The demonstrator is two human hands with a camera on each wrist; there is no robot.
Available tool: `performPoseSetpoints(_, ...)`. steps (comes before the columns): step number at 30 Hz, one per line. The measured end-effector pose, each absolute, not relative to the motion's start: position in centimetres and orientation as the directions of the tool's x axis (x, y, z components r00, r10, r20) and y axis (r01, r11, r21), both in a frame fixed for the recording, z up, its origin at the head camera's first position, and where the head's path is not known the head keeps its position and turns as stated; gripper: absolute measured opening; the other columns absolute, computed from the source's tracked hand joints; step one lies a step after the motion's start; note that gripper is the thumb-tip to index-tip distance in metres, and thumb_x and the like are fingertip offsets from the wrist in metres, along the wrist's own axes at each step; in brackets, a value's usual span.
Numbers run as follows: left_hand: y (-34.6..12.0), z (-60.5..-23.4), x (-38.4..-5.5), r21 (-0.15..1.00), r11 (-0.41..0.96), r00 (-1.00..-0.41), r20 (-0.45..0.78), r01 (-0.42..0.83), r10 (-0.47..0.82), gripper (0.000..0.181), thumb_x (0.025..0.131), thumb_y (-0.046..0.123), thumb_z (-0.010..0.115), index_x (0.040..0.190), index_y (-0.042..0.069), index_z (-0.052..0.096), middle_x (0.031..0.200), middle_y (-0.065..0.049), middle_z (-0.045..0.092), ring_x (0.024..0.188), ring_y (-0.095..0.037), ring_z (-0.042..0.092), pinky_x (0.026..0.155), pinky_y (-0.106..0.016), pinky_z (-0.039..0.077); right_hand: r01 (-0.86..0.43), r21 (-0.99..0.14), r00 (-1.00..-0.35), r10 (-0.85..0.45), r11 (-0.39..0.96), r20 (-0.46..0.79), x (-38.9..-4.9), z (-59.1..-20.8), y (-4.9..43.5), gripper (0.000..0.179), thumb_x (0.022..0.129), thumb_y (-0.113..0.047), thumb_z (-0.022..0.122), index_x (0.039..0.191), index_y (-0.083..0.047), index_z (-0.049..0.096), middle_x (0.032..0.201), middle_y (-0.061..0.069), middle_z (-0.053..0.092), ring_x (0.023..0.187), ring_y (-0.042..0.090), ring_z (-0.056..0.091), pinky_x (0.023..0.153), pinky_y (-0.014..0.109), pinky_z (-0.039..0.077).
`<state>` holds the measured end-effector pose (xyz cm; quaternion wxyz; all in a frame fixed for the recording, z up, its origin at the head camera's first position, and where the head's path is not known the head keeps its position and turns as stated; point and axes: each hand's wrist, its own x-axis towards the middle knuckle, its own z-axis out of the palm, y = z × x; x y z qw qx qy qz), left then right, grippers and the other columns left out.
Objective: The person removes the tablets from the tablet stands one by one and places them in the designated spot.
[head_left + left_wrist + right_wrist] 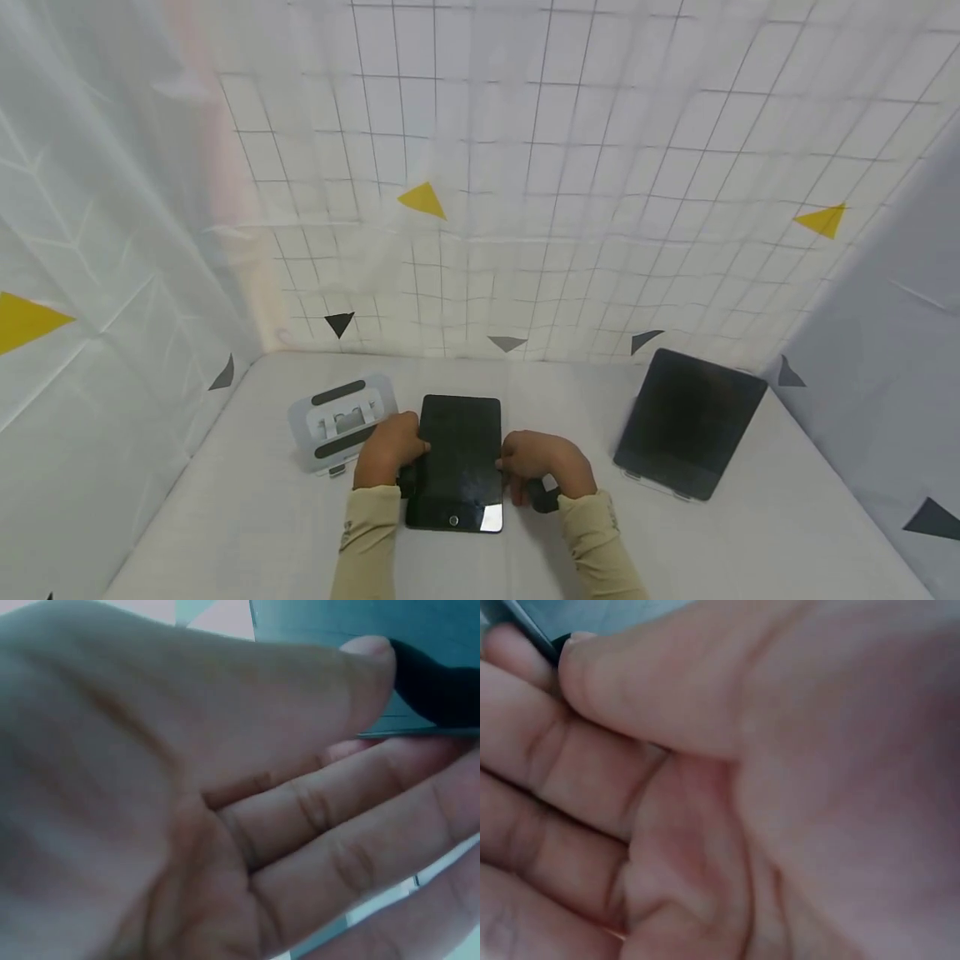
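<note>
A black tablet (pixel 461 462) with a round home button at its near end is between both hands, screen up. My left hand (pixel 390 450) grips its left edge, the thumb over the screen and the fingers below. In the left wrist view the thumb (pixel 367 675) lies over the tablet's dark surface (pixel 315 622). On the opposite edge, my right hand (pixel 543 458) pinches the tablet between thumb and fingers. The right wrist view shows only a strip of the tablet's edge (pixel 532 630) at the thumb tip. Whether the tablet touches the table is unclear.
A grey stand (pixel 300 417) with dark pads sits left of the tablet. At the right, a larger dark tablet-like panel (pixel 690 425) leans tilted, with a support partly showing beneath. White sheeting (pixel 480 275) with grid lines rises behind the white table (pixel 262 533).
</note>
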<state>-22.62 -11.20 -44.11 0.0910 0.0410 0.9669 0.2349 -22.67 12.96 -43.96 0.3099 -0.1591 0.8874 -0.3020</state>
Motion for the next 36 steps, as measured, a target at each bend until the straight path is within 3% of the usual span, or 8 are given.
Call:
performPoseSetpoints(12, -10.5, -44.3, -22.8, 0.385, 0.923, -0.984, -0.163, 0.004, 0.073, 0.036, 0.095, 0.013, 0.078, 0.12, -0.009, 0.067, 0.108, -0.023, 0.071, 0.093, -0.034, 0.068, 0.085, -0.049, 0.055, -0.077, -0.555, -0.791, -0.389, 0.828, -0.471, -22.8, -44.0, 12.1, 0.025, 0.106, -0.014, 0.061, 0.084, -0.004, 0.066, 0.065, 0.008, 0.07, 0.06, 0.02, 0.07, 0.065, 0.033, 0.049)
performPoseSetpoints(21, -9.8, -45.6, -22.6, 0.283, 0.959, -0.997, -0.074, -0.023, -0.003, 0.031, 0.1, 0.013, 0.071, 0.129, 0.006, 0.071, 0.112, -0.017, 0.074, 0.098, -0.036, 0.071, 0.083, -0.053, 0.057, -0.099, -0.534, -0.799, -0.387, 0.84, -0.46, -22.6, -44.1, 12.0, 0.027, 0.106, -0.015, 0.062, 0.081, -0.006, 0.067, 0.062, 0.005, 0.069, 0.062, 0.019, 0.069, 0.068, 0.035, 0.048)
performPoseSetpoints(31, -10.2, -45.7, -22.7, 0.286, 0.958, -0.997, -0.08, -0.006, 0.018, 0.022, 0.1, 0.013, 0.07, 0.119, 0.002, 0.072, 0.102, -0.018, 0.073, 0.089, -0.035, 0.07, 0.078, -0.052, 0.057, -0.092, -0.549, -0.794, -0.394, 0.831, -0.463, -22.7, -44.3, 12.1, 0.026, 0.106, -0.014, 0.062, 0.082, -0.006, 0.067, 0.063, 0.006, 0.07, 0.061, 0.02, 0.07, 0.068, 0.035, 0.049)
performPoseSetpoints(36, -10.5, -45.6, -22.7, 0.303, 0.953, -0.995, -0.096, -0.016, 0.014, 0.017, 0.1, 0.014, 0.072, 0.106, -0.001, 0.071, 0.091, -0.015, 0.07, 0.08, -0.03, 0.068, 0.073, -0.048, 0.056, -0.07, -0.562, -0.797, -0.385, 0.824, -0.465, -22.6, -44.2, 12.2, 0.024, 0.106, -0.015, 0.063, 0.083, -0.006, 0.067, 0.065, 0.007, 0.07, 0.061, 0.02, 0.07, 0.066, 0.034, 0.048)
